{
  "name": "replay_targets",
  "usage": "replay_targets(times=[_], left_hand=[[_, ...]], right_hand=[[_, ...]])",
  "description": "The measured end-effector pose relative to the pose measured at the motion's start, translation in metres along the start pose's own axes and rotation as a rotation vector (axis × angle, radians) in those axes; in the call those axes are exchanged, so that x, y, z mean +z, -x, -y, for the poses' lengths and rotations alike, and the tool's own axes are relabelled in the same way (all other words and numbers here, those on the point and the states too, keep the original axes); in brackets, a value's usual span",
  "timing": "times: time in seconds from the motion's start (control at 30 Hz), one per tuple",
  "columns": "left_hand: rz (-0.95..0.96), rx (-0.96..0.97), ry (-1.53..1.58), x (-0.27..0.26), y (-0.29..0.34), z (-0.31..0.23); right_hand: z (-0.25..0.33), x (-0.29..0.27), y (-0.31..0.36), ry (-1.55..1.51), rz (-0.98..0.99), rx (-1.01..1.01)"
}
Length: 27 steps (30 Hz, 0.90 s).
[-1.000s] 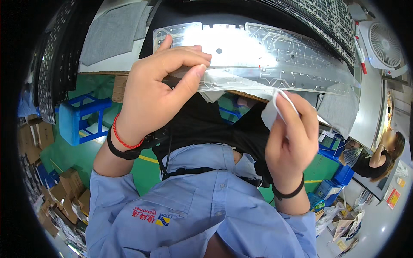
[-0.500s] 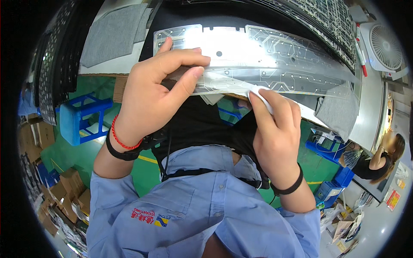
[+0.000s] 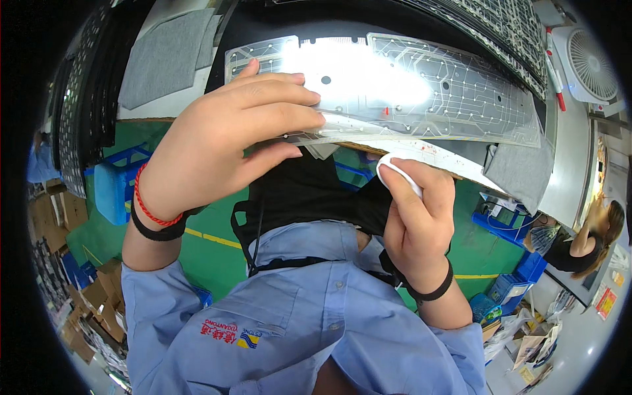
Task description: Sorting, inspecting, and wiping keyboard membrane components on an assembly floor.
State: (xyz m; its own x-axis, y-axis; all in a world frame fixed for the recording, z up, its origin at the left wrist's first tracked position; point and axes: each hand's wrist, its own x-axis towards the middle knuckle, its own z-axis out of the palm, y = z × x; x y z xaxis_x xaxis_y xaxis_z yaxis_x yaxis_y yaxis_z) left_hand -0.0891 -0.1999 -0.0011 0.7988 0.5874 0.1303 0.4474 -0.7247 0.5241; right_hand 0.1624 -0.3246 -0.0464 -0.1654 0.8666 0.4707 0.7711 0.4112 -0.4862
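Head view: my left hand [image 3: 227, 125] is unclenched, fingers resting across the left end of a clear circuit sheet [image 3: 461, 99] on the workbench [image 3: 565, 158]. My right hand [image 3: 421, 220] pinches a white pad [image 3: 401, 172], near the sheet's near edge.

1 white pad [image 3: 388, 161] — 1 fan [image 3: 590, 64]

The head camera, a wide fisheye mounted left of a side-by-side pair on the person's head, faces steeply downward at close range. The shirt [image 3: 296, 322] occupies the lower field, the transparent sheet [image 3: 395, 89] and surface [image 3: 569, 148] the upper field, with floor [image 3: 207, 263] between. Straight edges bend toward the dark rim.
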Motion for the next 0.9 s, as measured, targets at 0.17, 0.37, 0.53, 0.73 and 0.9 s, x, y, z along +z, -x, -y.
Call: replay_targets(times=[0.17, 0.37, 0.53, 0.73, 0.9], left_hand=[[0.026, -0.031, 0.033, -0.004, -0.003, -0.003], [0.034, -0.033, 0.066, -0.008, -0.003, 0.001], [0.004, -0.017, 0.048, -0.011, -0.005, 0.003], [-0.131, -0.076, 0.096, -0.01, -0.007, 0.002], [-0.163, -0.084, 0.097, -0.008, -0.006, 0.004]], right_hand=[[-0.001, -0.001, 0.001, -0.023, 0.026, -0.025], [-0.002, -0.003, -0.001, -0.045, 0.028, -0.034], [-0.004, -0.003, -0.001, -0.052, 0.02, -0.041], [-0.002, -0.005, -0.008, -0.018, -0.016, -0.053], [0.001, -0.002, -0.025, 0.053, -0.03, -0.022]])
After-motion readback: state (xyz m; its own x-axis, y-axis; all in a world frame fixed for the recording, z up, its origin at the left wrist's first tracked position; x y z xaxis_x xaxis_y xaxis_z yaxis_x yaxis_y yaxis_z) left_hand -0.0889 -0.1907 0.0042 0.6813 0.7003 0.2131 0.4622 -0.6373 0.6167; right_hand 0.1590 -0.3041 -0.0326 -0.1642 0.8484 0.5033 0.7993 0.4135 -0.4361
